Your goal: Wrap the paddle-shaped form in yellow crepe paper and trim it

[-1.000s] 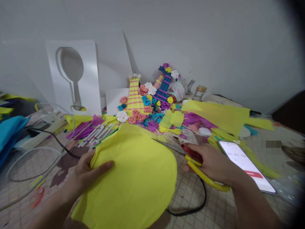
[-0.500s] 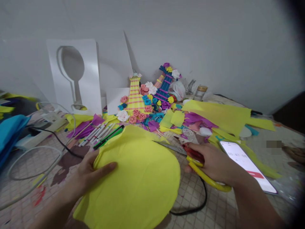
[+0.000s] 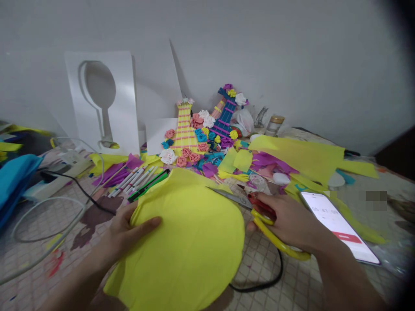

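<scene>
A large yellow sheet of paper, rounded along its right side, spreads before me. My left hand grips it at the left edge, thumb on top and fingers underneath. In my right hand is a pair of scissors with yellow and red handles. Their blades reach left over the sheet's upper right edge, and whether they are fully closed I cannot tell. Part of the sheet's lower left corner is folded or hanging loose.
Behind stand a yellow flower-trimmed paper guitar, a blue one and a white cut-out board. Markers, a green cutter, cables and yellow scraps lie around. A lit phone rests at right.
The scissors have shifted very slightly to the left and down against the paper's edge. My left hand keeps its hold on the sheet; the view has moved a little.
</scene>
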A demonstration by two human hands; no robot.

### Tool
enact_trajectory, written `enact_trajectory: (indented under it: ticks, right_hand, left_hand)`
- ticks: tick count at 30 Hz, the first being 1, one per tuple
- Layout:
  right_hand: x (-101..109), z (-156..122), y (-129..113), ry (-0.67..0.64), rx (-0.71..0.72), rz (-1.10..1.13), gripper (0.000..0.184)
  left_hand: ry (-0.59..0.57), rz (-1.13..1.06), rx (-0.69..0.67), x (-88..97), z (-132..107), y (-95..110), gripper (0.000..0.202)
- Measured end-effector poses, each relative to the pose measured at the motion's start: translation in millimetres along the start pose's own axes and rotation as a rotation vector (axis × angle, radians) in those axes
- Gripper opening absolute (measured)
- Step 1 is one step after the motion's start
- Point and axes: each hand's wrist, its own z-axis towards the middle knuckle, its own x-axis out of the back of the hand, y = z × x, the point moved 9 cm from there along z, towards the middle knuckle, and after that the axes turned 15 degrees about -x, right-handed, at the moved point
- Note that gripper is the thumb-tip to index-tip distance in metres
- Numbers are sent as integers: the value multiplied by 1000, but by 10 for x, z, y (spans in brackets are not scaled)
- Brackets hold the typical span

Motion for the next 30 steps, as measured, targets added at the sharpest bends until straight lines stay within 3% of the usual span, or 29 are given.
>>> enact_trajectory:
  ticks: [17,30]
  right_hand:
    - [-89,4,4,-51,-51,-44,33]
    - [-28,-6,-42,-38,4,-10,32]
  left_hand:
    - [19,21,2,-33,-28,1,39]
    - [10,0,28,-63,-48,45,38]
